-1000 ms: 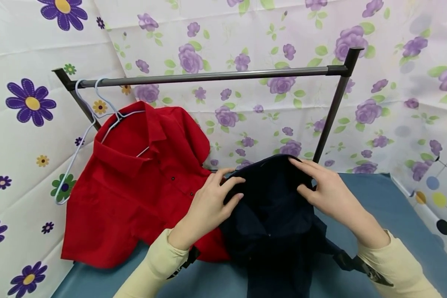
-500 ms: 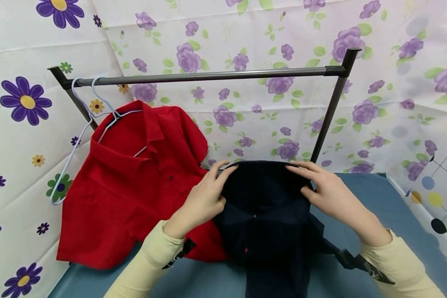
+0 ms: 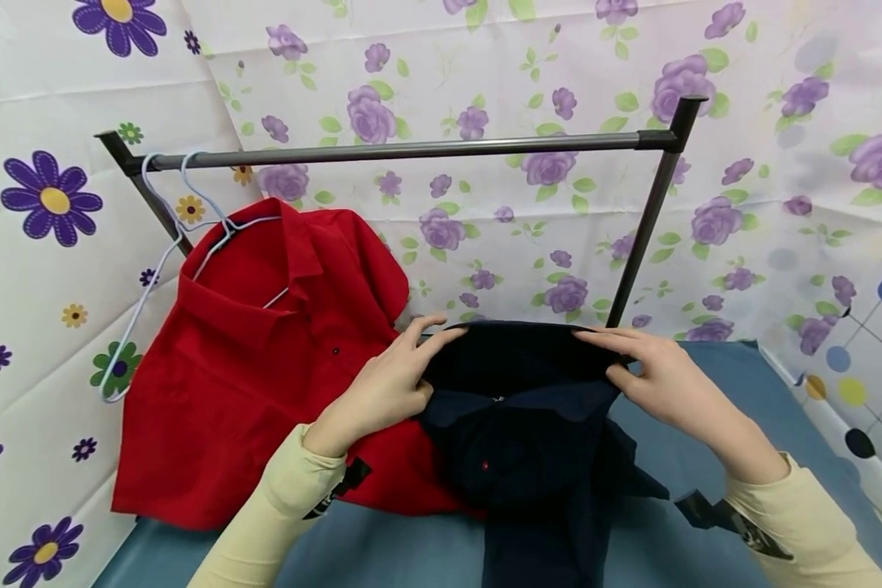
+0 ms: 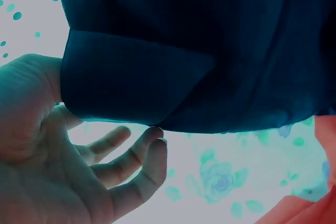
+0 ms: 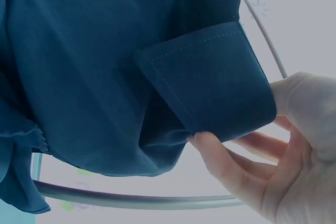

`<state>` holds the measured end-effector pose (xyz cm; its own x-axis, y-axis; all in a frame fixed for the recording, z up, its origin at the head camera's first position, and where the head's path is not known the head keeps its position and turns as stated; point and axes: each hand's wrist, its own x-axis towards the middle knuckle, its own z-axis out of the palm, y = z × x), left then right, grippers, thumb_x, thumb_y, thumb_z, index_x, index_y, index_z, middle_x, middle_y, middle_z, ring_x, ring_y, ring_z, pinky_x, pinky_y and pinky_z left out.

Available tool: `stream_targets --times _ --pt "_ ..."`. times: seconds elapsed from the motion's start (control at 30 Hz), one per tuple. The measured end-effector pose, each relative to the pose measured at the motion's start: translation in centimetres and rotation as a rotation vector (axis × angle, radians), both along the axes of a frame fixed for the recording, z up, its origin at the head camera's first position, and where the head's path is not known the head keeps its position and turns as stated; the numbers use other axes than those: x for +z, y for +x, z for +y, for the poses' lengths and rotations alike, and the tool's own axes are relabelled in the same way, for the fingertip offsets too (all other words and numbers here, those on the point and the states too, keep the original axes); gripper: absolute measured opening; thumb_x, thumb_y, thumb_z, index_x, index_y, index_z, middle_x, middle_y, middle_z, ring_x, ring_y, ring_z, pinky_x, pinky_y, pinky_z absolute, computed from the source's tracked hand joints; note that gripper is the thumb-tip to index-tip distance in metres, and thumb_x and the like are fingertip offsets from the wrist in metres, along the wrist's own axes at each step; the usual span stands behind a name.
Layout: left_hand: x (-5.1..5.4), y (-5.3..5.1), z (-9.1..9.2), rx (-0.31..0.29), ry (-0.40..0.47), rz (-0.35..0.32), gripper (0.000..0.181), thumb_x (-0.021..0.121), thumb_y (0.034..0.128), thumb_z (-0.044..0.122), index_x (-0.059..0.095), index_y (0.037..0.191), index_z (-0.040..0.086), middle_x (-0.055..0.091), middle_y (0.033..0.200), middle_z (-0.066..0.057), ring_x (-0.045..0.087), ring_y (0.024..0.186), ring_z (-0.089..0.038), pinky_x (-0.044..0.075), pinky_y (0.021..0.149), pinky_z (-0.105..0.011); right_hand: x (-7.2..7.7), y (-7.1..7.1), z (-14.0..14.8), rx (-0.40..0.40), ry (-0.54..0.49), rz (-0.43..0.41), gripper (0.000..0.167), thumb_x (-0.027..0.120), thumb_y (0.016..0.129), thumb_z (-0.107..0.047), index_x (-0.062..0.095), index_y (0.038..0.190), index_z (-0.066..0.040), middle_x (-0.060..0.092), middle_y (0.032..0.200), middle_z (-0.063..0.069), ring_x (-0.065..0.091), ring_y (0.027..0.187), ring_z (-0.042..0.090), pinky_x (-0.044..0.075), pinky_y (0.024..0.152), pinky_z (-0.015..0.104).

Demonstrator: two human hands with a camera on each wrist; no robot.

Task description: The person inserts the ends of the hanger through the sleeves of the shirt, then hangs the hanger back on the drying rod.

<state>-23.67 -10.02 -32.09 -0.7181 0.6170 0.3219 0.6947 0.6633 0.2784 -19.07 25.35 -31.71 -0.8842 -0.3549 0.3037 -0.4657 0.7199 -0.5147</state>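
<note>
A navy collared shirt [image 3: 529, 457] is held up by its collar in the head view, lower part hanging toward me. My left hand [image 3: 382, 388] grips the collar's left side. On the right side, my right hand [image 3: 669, 384] holds the same collar between thumb and fingers. The left wrist view has the folded collar flap [image 4: 131, 77] against the left hand [image 4: 79, 166]. A collar point [image 5: 205, 82] is pinched by the right hand [image 5: 278, 156] in the right wrist view. One small red button [image 3: 485, 465] shows on the shirt front.
A red shirt [image 3: 257, 392] hangs on a pale hanger [image 3: 224, 224] at the rack's left end, with another bare hanger [image 3: 135, 318] beside it. The dark metal rack bar [image 3: 412, 151] runs behind. A blue cloth [image 3: 683, 531] covers the table; floral sheets hang around.
My hands have moved apart, left hand to the left and right hand slightly right. The navy collar has been spread wider and its front edge laid straighter, with a red button coming into view.
</note>
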Motion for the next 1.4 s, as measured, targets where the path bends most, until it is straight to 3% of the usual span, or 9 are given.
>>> stream_targets --times 0.1,0.23,0.33,0.4,0.5,0.97,1.2,1.33,1.4 --pt "-0.5 0.1 0.1 -0.010 0.017 -0.057 0.085 0.052 0.0803 -0.012 0.037 0.155 0.024 0.033 0.155 -0.003 0.044 0.071 -0.017 0.031 0.047 -0.022 -0.2 0.1 -0.1 0.012 -0.003 -0.033 0.057 0.056 0.098 0.001 0.049 0.151 -0.020 0.050 0.146 0.023 0.019 0.042 0.005 0.031 0.042 0.028" --pt "-0.9 0.4 0.3 -0.033 0.053 -0.124 0.086 0.050 0.0799 -0.015 0.032 0.157 0.018 0.037 0.152 -0.003 0.045 0.071 -0.018 0.035 0.054 -0.025 -0.4 0.3 -0.7 0.027 0.029 -0.057 0.060 0.060 0.097 -0.001 0.045 0.153 -0.018 0.058 0.134 0.020 0.021 0.044 0.005 0.033 0.044 0.028" --pt "-1.1 0.6 0.5 -0.052 0.061 -0.140 0.088 0.050 0.0804 -0.016 0.027 0.159 0.015 0.038 0.153 -0.006 0.043 0.074 -0.017 0.037 0.058 -0.026 -0.4 0.4 -1.4 0.029 0.057 -0.057 0.064 0.061 0.096 -0.003 0.041 0.155 -0.016 0.065 0.093 0.009 0.024 0.043 0.005 0.033 0.045 0.027" --pt "-1.0 0.7 0.8 -0.068 0.058 -0.140 0.090 0.051 0.0811 -0.016 0.022 0.161 0.014 0.039 0.152 -0.008 0.038 0.067 -0.017 0.037 0.058 -0.027 -0.4 0.5 -1.9 0.032 0.063 -0.057 0.066 0.062 0.096 -0.005 0.038 0.157 -0.014 0.052 0.065 -0.002 0.025 0.041 0.005 0.033 0.044 0.026" --pt "-0.9 0.9 1.3 -0.092 0.045 -0.132 0.093 0.051 0.0816 -0.016 0.017 0.163 0.016 0.036 0.156 -0.011 0.035 0.065 -0.015 0.035 0.056 -0.026 -0.2 0.6 -2.6 0.035 0.064 -0.040 0.069 0.062 0.096 -0.005 0.034 0.158 -0.013 0.031 0.048 -0.009 0.023 0.039 0.005 0.031 0.044 0.025" --pt "-0.6 2.1 4.0 -0.210 0.050 -0.171 0.097 0.052 0.0860 -0.015 0.010 0.163 0.026 0.027 0.163 -0.013 0.037 0.065 -0.015 0.032 0.054 -0.021 -1.0 0.4 -4.9 0.098 0.022 0.041 0.073 0.063 0.094 -0.001 0.032 0.159 -0.015 0.034 0.050 -0.010 0.025 0.037 0.003 0.035 0.043 0.025" --pt "-0.8 1.5 3.3 -0.141 0.069 -0.077 0.091 0.057 0.0855 -0.011 0.019 0.163 0.019 0.035 0.157 -0.012 0.035 0.059 -0.012 0.035 0.055 -0.022 -1.1 0.3 -3.9 0.070 0.011 0.071 0.070 0.063 0.095 0.000 0.036 0.157 -0.015 0.041 0.061 -0.004 0.026 0.037 0.004 0.037 0.043 0.026" --pt "-0.9 1.0 2.5 -0.103 0.117 -0.063 0.086 0.057 0.0869 -0.009 0.025 0.161 0.021 0.036 0.156 -0.010 0.030 0.052 -0.007 0.035 0.052 -0.023 -1.0 0.3 -3.3 0.052 -0.019 0.091 0.066 0.061 0.096 -0.001 0.039 0.156 -0.015 0.066 0.098 0.009 0.024 0.038 0.003 0.036 0.044 0.026" --pt "-0.9 0.8 2.2 -0.088 0.134 -0.065 0.084 0.058 0.0886 -0.007 0.026 0.161 0.022 0.037 0.156 -0.006 0.027 0.050 -0.006 0.035 0.052 -0.023 -0.9 0.3 -3.0 0.044 -0.030 0.084 0.065 0.060 0.097 -0.002 0.038 0.156 -0.016 0.066 0.103 0.010 0.023 0.039 0.004 0.035 0.044 0.027"
